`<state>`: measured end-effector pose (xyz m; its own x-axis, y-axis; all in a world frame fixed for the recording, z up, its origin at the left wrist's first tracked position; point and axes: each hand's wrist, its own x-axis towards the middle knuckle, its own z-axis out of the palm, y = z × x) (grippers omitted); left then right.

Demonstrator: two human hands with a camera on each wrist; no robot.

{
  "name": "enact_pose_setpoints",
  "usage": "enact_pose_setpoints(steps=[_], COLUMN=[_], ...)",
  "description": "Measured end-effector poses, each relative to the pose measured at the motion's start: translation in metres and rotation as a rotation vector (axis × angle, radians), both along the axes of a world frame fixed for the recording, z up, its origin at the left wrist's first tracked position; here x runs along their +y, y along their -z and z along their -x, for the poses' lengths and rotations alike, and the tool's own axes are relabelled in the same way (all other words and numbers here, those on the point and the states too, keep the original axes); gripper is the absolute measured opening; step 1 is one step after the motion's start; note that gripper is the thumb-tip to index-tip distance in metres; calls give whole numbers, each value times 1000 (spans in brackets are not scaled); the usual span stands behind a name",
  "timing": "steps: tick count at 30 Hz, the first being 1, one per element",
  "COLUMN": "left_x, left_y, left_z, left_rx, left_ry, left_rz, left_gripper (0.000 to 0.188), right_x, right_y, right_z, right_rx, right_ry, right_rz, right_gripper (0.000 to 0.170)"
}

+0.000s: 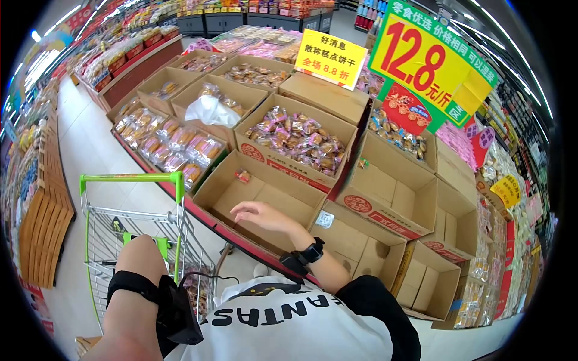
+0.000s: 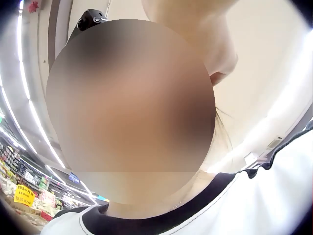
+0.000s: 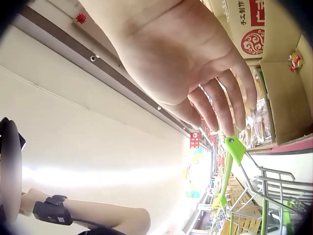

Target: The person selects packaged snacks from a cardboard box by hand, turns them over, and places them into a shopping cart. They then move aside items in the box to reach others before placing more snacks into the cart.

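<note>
My right hand (image 1: pixel 259 215) hovers with loose fingers over a nearly bare cardboard box (image 1: pixel 289 192), holding nothing. In the right wrist view its palm (image 3: pixel 181 58) faces the camera and the fingers hang apart. A small red-wrapped piece (image 1: pixel 242 175) lies in that box's far left corner. My left arm is bent up, and the left hand (image 2: pixel 205 44) is beside the head in the left wrist view; its fingers are hidden. Behind the near box stands another box full of wrapped pastries (image 1: pixel 295 138).
A shopping cart (image 1: pixel 132 178) with green handle stands at left, close to the display edge. Packed buns (image 1: pixel 174 144) lie beyond it. Bare boxes (image 1: pixel 391 186) line the right side. A white plastic bag (image 1: pixel 211 111) drapes over one box. Price signs (image 1: pixel 421 60) rise above.
</note>
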<state>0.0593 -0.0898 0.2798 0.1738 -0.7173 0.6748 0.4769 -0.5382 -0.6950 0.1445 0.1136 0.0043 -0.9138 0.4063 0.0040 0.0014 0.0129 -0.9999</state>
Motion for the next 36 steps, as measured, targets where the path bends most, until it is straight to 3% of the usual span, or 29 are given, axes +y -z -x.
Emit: enact_pose_setpoints(steps=[2,12,14,15,17,18,20,22,25,27,31,35,36], left_x=[5,28,36,43,71,95,151,185,268,320,365,387,390], left_y=[1,1,4,5,10,15,36,65,120,185,274,315,319], left_z=[-2,0,2,2,3,6,13,8,-1,8,31,25,22], left_rx=[15,49,-41,-38,-74,-68,-191,-143,-15,-82,24,87,85], left_ry=[79,294,93,98,304,306,310,36,-132,-11,-297,-342,-445], left_rz=[116,59,114,108,234,230,198,931,1349,1632,1845,1905,1940], left_gripper=[18,15,16,16,24,24,44,41,28,24,22,19,19], right_x=[7,52,60,64,69,73,86,91,94,96,96,103,106], right_y=[-2,-18,-21,-23,-30,-29,-18,-14,-11,-7,-1,12,18], right_z=[-8,-66,-80,-86,-97,-102,-110,-117,-127,-133,-141,-148,-151], right_rx=[5,103,93,84,79,85,136,155,95,97,66,32,17], right_ry=[45,408,443,487,567,570,635,673,758,770,825,871,886], right_rz=[-29,-66,-73,-84,-61,-64,-57,-54,-150,-163,-208,-247,-267], right_gripper=[25,21,21,21,22,22,22,22,22,22,21,20,20])
